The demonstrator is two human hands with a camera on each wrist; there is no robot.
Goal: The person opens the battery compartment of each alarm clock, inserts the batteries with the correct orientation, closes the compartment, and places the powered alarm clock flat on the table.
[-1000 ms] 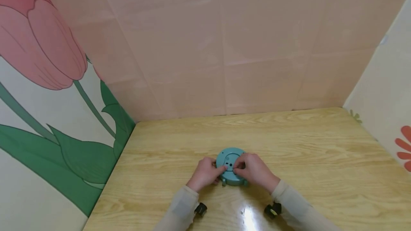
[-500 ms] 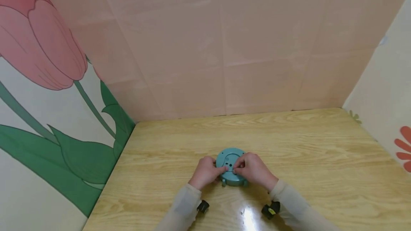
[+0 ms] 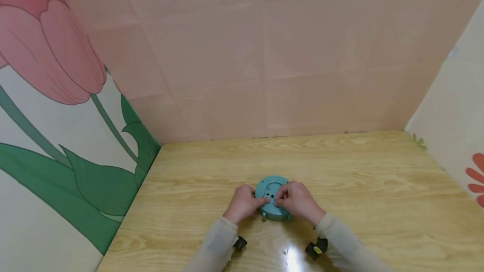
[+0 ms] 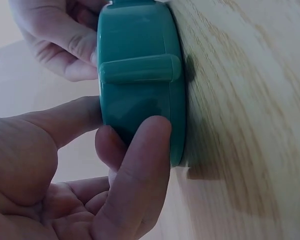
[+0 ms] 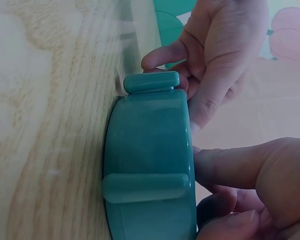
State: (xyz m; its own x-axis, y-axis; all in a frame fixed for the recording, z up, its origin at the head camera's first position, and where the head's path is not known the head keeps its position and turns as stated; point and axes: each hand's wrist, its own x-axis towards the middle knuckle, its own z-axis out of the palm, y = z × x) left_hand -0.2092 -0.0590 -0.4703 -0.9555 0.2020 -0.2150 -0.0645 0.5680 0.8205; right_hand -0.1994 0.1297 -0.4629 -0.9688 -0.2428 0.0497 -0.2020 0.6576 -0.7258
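A round teal clock lies flat on the table with its back facing up. Small dark spots and a curved recess mark that back, and two stubby feet stick out of its rim. My left hand grips the left side, thumb on the back and fingers bent against the rim. Over the right part of the back, my right hand pinches with thumb and forefinger; the small part at their tips is hidden. In the right wrist view, the right thumb touches the back.
The wood-grain table stretches out around both hands. A pink sheet covers the wall behind. A wall with a tulip picture stands left, a pale wall right. Dark wrist cameras hang beneath the sleeves.
The right wrist and its camera shift slightly left while the right fingertips stay on the clock's back. The head view tilts a little. The clock and left hand keep their places.
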